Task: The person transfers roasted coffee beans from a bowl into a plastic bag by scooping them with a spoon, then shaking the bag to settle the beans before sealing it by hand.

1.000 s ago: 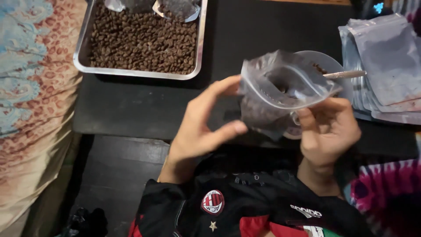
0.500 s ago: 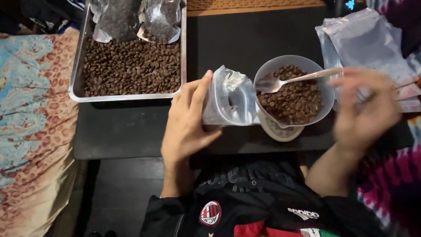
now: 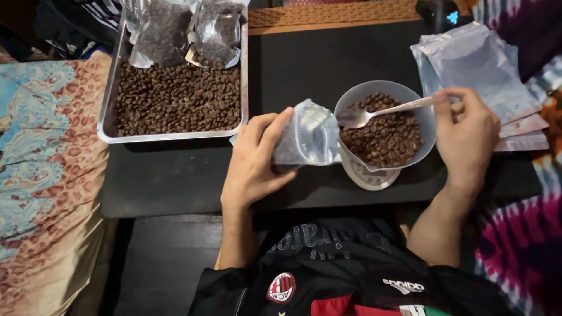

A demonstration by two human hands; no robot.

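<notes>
While hands hold pouch [image 3: 307, 139], bowl [image 3: 422, 120] holds beans [image 3: 383, 137]

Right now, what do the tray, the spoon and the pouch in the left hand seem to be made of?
Tray: likely steel or aluminium, with a dull silver sheen and a thin rolled rim.
Spoon: metal, polished, with a bright glint on its bowl.
Pouch: thin plastic film, glossy and translucent, creased where the left hand grips it.
</notes>
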